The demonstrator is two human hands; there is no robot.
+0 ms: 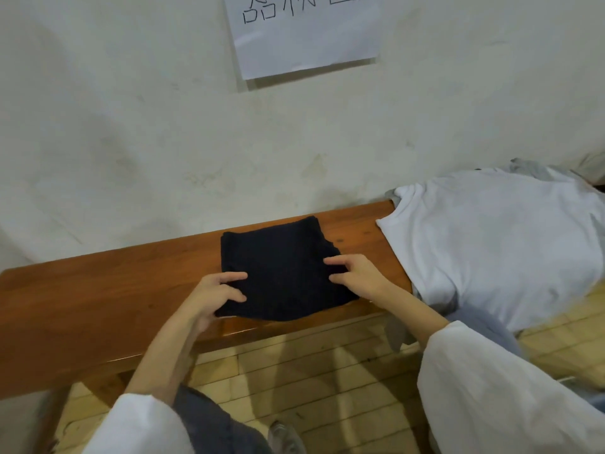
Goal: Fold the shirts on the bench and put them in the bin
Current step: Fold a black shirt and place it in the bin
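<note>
Head view: folded dark shirt point(281, 273) on bench point(98, 290)

Cropping the paper sign point(304, 37) at the top edge; burying the far end of the bench point(98, 290) and most of a grey garment point(528, 167) under the white shirt point(491, 244), itself running off right.

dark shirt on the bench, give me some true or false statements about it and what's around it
The dark shirt lies folded on the bench. True.
Only the left hand touches it. False: the right hand holds its right edge too.
A white shirt lies unfolded to its right. True.
The sheet of paper above is blank. False: it bears handwritten characters.
</note>
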